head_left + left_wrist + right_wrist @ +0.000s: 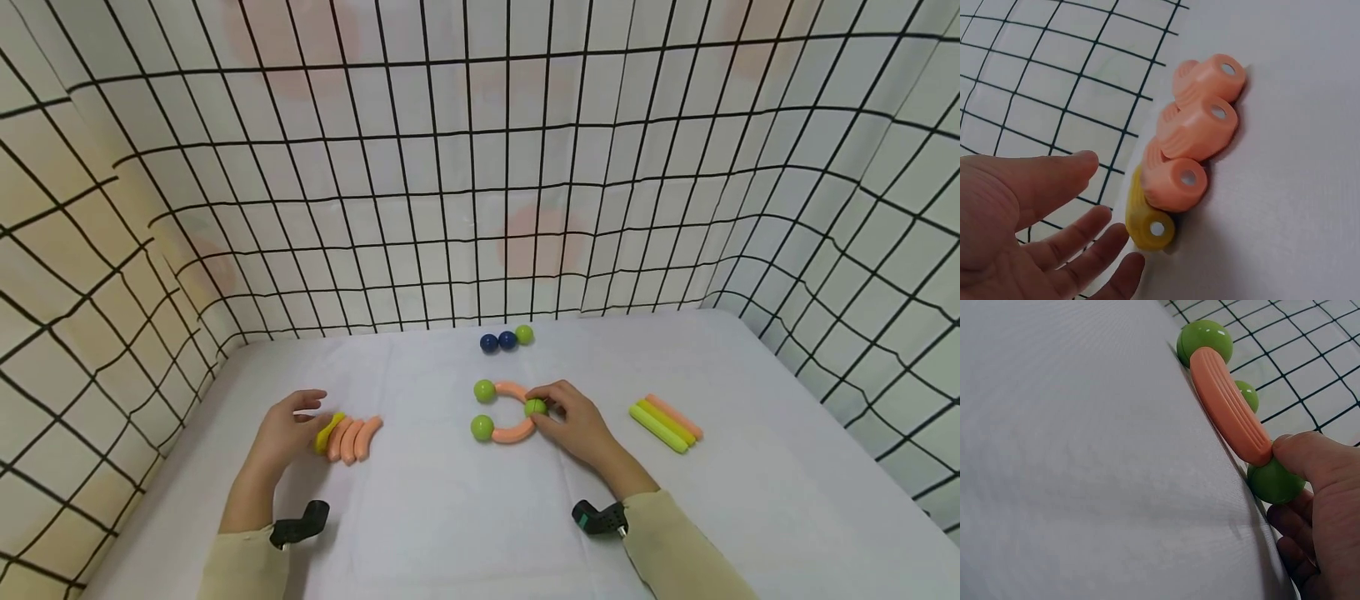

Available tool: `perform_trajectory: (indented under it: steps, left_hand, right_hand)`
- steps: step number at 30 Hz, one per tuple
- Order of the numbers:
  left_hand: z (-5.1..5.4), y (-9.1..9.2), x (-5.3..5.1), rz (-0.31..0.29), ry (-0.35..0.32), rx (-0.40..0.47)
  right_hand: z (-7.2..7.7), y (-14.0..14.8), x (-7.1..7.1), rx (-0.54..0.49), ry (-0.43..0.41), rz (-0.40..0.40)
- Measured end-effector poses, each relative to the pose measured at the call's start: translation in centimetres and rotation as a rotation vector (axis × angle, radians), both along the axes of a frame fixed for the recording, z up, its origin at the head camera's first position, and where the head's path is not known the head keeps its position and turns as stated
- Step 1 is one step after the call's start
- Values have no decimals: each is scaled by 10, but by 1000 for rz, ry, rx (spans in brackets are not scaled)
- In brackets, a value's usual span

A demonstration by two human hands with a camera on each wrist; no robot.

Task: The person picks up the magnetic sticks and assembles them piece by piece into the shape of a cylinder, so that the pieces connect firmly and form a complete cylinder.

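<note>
My right hand (573, 419) pinches a green ball (536, 407) where two curved orange rods (513, 434) meet. In the right wrist view the thumb lies at the joint of the rod (1230, 406) and the ball (1276, 481), with the other fingers behind. Two more green balls (482, 428) cap the rods' left ends, so the pieces make a C shape. My left hand (287, 429), fingers loosely spread, is beside a curved yellow rod (1147, 222) and holds nothing. Several curved orange rods (1197, 128) lie against the yellow one, showing silvery discs in their ends.
Two dark blue balls (498, 342) and a green ball (524, 334) sit in a row at the back. Straight rods in green (658, 427), yellow and orange lie at the right on the white cloth (435, 517). Black-lined grid walls (480, 167) border the back and sides.
</note>
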State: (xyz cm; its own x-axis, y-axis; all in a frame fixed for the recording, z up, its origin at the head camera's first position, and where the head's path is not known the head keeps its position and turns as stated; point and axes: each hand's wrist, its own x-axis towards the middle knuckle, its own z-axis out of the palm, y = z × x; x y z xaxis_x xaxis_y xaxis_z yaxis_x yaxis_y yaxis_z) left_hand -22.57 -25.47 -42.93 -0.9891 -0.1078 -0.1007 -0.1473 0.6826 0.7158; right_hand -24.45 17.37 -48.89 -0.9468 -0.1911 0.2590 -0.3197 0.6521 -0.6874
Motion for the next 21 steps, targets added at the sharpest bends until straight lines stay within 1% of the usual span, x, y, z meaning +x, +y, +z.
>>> perform_trajectory:
  steps: [5, 10, 14, 17, 21]
  left_hand:
    - [-6, -3, 0, 9, -33, 38]
    - [-10, -4, -2, 0, -42, 18]
    - [-15, -5, -2, -18, -32, 7]
    - [-18, -5, -2, -21, -16, 2]
    - [-20, -4, -3, -9, 2, -19]
  right_hand:
    - [1, -1, 1, -14, -4, 2]
    - [1, 0, 1, -20, 6, 9]
    - [0, 1, 1, -8, 8, 10]
    - [0, 1, 1, -4, 5, 9]
    - [0, 0, 0, -6, 7, 10]
